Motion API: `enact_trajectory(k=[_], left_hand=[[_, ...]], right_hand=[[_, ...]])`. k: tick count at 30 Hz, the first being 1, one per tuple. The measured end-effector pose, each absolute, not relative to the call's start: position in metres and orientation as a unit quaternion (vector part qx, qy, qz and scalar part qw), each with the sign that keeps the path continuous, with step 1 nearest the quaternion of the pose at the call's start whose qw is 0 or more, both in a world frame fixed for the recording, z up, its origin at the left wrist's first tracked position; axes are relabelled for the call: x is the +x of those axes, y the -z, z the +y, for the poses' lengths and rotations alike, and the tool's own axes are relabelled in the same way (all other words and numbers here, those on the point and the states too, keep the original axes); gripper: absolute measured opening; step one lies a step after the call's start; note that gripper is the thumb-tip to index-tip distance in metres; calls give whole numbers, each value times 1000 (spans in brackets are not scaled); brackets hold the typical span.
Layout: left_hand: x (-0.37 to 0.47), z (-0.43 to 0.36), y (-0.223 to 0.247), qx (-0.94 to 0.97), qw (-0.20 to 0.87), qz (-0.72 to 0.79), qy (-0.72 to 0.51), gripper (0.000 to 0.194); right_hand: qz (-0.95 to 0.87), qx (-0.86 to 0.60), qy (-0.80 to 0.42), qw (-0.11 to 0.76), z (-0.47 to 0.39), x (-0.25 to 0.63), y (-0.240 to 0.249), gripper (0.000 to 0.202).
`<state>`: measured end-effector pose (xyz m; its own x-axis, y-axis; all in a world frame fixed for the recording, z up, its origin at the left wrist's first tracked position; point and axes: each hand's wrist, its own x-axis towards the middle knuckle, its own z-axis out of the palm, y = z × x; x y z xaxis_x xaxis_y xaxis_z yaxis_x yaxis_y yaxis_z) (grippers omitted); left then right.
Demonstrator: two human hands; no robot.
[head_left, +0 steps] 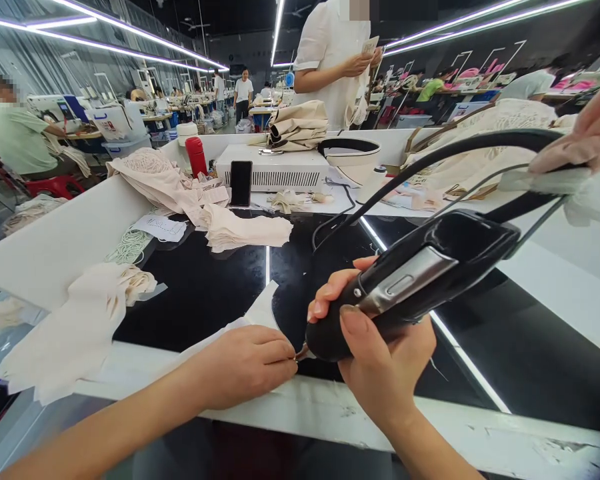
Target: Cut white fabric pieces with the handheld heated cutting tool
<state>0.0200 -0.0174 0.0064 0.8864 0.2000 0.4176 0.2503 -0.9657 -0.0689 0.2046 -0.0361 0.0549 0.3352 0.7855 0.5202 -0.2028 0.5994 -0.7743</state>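
Note:
My right hand (387,377) is wrapped around a black corded handheld tool (405,280) with a silver lever on its upper side. The thumb presses near the lever. The tool tilts down to the left, its narrow tip close to my left fingertips. My left hand (253,367) is closed in a pinch on the edge of a cream fabric piece (263,310) at the front of the black glossy tabletop (190,287). Part of the fabric is hidden under my left hand and forearm. From the tool's rear a thick black cable (460,141) arches up to the right.
A fabric stack (250,228), a phone (241,183), a red bottle (195,157) and a vented white box (275,167) stand farther back. More cream fabric (70,327) lies at left. A standing person (325,67) holds fabric beyond the table. A blurred pale shape (575,153) touches the cable.

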Motion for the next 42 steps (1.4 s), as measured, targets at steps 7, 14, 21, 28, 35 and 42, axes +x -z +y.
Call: enact_trajectory(k=[7,14,21,28,35,42], left_hand=[[12,-10,4,-967,36,-128,218,18],[6,-9,6,-957,63,-139,248,15],[1,-9,7,-963,40,-147,222,22],[1,-9,5,-964,27,-146,221,21],[0,-10,7,-964,28,-158,213,20],[-1,-12,10,-960,12,-166,227,22]], right_hand=[[-479,-313,-322,754,-36,203,-55,45],[-483,-304,-329,752,-37,204,-56,44],[-485,-310,-321,752,-36,204,-58,45],[-484,-316,-316,752,-36,205,-56,47],[-475,-299,-333,757,-36,204,-56,43],[-475,-301,-335,756,-37,204,-56,43]])
